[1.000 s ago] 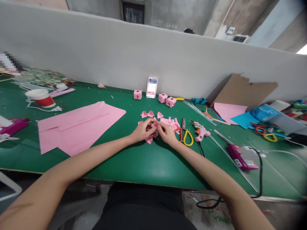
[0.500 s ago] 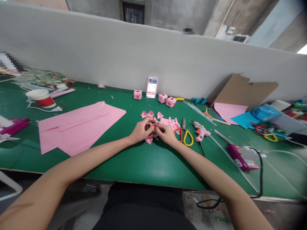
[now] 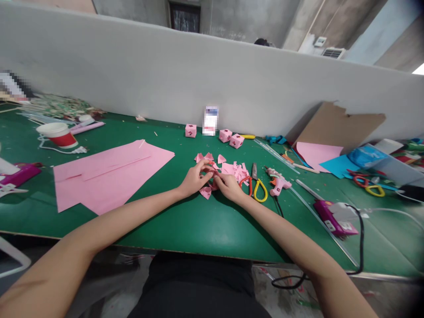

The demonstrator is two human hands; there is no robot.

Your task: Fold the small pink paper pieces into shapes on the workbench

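Observation:
Both hands meet over the middle of the green table. My left hand (image 3: 194,180) is closed, its fingertips pinching a small piece of pink paper (image 3: 215,172). From the other side my right hand (image 3: 229,184) pinches the same piece, which the fingers mostly cover. Folded pink paper pieces (image 3: 206,192) lie just below the hands, and more of them (image 3: 221,158) sit above. Beside my right hand is a pile of pink paper strips (image 3: 236,170). Scissors with red and yellow handles (image 3: 259,191) rest right of that hand, with a pink glue gun (image 3: 280,183) farther right.
Three pink paper cubes (image 3: 191,130) stand near the grey partition (image 3: 145,75). A large pink sheet (image 3: 112,176) covers the table's left part, near a paper cup (image 3: 58,134). At right are a purple power strip (image 3: 334,218), black cable, clear rods and leaning cardboard (image 3: 338,126).
The fingers have shifted slightly around the small pink paper piece, and the left fingers look a little more extended. Everything else on the table stays put.

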